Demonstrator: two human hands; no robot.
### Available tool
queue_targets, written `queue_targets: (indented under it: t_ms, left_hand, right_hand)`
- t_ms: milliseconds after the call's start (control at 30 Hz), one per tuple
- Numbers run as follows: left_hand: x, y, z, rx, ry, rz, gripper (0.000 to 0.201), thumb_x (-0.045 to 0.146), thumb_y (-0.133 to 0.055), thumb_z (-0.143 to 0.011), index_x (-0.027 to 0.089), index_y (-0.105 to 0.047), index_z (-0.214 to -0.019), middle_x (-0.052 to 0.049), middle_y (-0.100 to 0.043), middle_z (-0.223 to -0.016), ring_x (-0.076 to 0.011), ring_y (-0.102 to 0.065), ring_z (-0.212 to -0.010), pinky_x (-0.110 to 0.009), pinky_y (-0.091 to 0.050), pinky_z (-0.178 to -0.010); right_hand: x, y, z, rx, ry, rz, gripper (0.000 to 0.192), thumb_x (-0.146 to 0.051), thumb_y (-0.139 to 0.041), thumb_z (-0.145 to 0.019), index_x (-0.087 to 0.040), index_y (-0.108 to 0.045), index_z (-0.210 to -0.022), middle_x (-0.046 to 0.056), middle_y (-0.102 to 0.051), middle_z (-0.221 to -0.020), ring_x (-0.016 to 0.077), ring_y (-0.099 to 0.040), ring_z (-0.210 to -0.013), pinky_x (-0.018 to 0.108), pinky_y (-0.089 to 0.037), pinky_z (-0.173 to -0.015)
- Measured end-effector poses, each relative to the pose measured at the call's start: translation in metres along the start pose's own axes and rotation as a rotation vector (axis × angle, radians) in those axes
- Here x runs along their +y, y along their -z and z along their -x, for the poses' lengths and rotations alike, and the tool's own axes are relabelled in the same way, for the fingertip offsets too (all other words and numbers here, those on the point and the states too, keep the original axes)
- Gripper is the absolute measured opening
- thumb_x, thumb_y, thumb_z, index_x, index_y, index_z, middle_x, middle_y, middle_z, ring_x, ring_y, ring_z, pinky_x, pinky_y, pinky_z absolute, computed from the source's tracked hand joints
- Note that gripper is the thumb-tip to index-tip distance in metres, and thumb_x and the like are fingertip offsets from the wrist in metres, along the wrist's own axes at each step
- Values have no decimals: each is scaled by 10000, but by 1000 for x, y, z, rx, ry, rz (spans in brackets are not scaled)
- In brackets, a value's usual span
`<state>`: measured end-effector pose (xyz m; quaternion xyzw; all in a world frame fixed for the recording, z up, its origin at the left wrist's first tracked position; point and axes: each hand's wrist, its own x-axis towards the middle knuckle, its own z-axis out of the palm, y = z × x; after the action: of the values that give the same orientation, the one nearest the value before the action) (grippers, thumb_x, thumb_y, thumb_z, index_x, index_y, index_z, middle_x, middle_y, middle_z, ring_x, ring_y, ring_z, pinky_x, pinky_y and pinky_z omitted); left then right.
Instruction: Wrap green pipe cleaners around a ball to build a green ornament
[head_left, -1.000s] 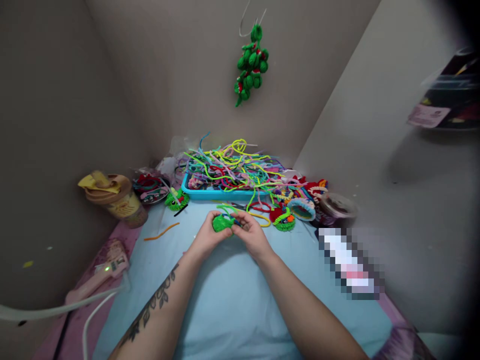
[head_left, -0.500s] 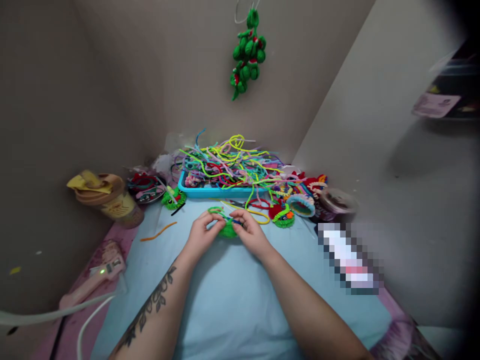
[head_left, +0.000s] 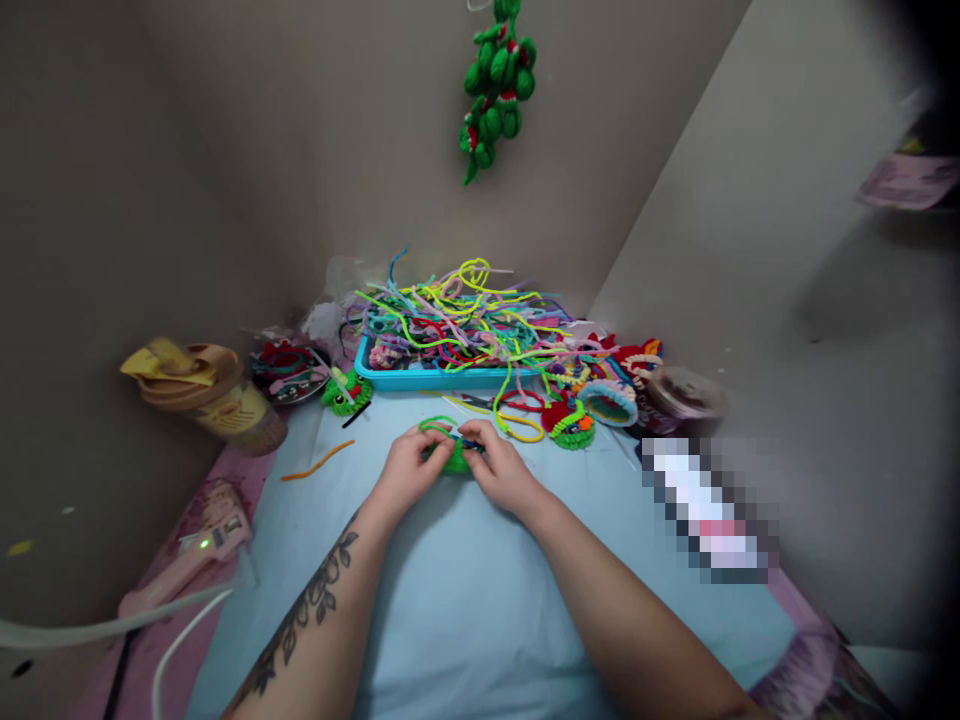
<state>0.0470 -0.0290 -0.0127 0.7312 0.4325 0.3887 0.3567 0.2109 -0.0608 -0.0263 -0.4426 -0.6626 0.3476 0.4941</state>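
The left hand (head_left: pixel 409 466) and right hand (head_left: pixel 501 468) pinch a green piece (head_left: pixel 455 462) near a blue tray (head_left: pixel 450 382).

Your craft corner between grey walls (head_left: pixel 360 150)
Your tabletop (head_left: pixel 472 610) carries a blue tray (head_left: pixel 450 381) heaped with fuzzy stems (head_left: pixel 480 315) along its far edge, scissors (head_left: pixel 517 411) just before it, and a pink tool (head_left: pixel 214 543) with a green light by the left edge.
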Motion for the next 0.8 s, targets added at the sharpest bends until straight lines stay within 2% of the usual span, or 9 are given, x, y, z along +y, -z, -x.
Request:
queue_targets:
  t_ms: [133, 300, 400, 533, 667, 800]
  left_hand:
    - [0, -1, 0, -19, 15, 8, 171, 271, -546, -777, 173, -661, -695, -72, -669, -951, -195, -616, -903, -310, -469, -811]
    - [0, -3, 0, -49, -3, -48, 175, 268, -544, -780, 179, -646, -669, -73, -663, -933, -197, -611, -889, -325, -464, -815]
    - [-1, -5, 0, -25, -7, -62, 153, 286, -571, -762, 182, -637, -670, -62, -659, -880, -192, -608, -856, -309, -471, -779]
    - [-1, -6, 0, 43, 62, 49, 154, 319, -617, -725, 172, -611, -769, -39, -636, -832, -177, -597, -827, -267, -487, -694]
    - [2, -4, 1, 24, 146, 195, 252, 323, -648, -695, 171, -612, -893, -49, -636, -915, -179, -591, -869, -263, -500, -687]
    - [3, -2, 0, 19, 192, 279, 166, 302, -652, -684, 155, -630, -760, -79, -657, -968, -216, -597, -954, -308, -491, -775]
  right_hand:
    - [2, -2, -2, 28, -60, 16, 257, -148, -515, -753, -243, -549, -990, 28, -607, -946, 192, -571, -908, 351, -432, -825]
    - [9, -6, -4, 80, -112, -173, 238, -133, -540, -707, -235, -524, -922, 4, -569, -878, 165, -551, -859, 309, -428, -807]
    - [10, -6, -5, 91, -135, -236, 252, -141, -560, -689, -234, -517, -919, -5, -558, -859, 156, -541, -837, 295, -430, -787]
    - [6, -5, -6, 118, -147, -255, 246, -154, -592, -669, -228, -528, -894, -8, -553, -856, 150, -536, -818, 283, -420, -770]
    - [3, -5, -6, 114, -179, -315, 245, -151, -601, -670, -231, -533, -891, -17, -558, -812, 143, -535, -788, 259, -417, -725]
    - [5, -6, -6, 98, -203, -315, 237, -151, -608, -681, -226, -525, -890, -25, -555, -782, 130, -528, -765, 234, -411, -680]
